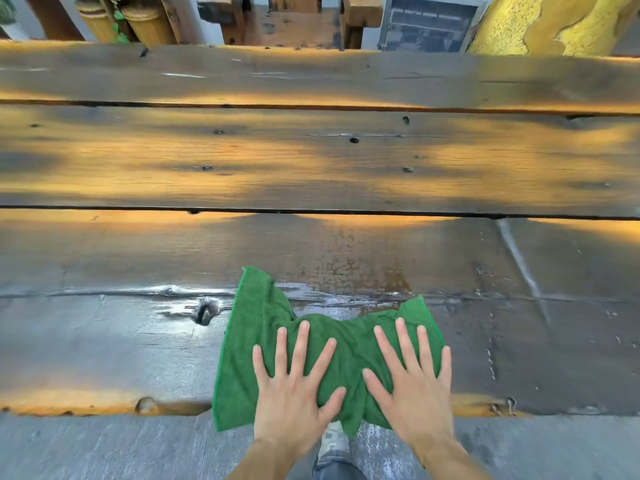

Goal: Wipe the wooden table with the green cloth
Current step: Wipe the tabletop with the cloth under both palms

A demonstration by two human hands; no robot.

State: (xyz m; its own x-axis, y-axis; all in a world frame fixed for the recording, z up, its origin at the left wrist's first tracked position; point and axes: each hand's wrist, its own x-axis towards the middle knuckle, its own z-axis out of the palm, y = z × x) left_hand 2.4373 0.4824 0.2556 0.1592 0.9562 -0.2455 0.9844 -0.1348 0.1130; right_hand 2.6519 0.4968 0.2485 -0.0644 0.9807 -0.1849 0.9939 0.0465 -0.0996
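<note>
2 hands on green cloth (263,327)
Left hand (289,396) and right hand (414,389) press it flat, fingers spread, at the wooden table's (311,161) near edge.

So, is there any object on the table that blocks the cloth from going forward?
Nothing visible does. Both the left hand and right hand press flat on the green cloth, and the wooden table beyond shows only bare planks.
</note>
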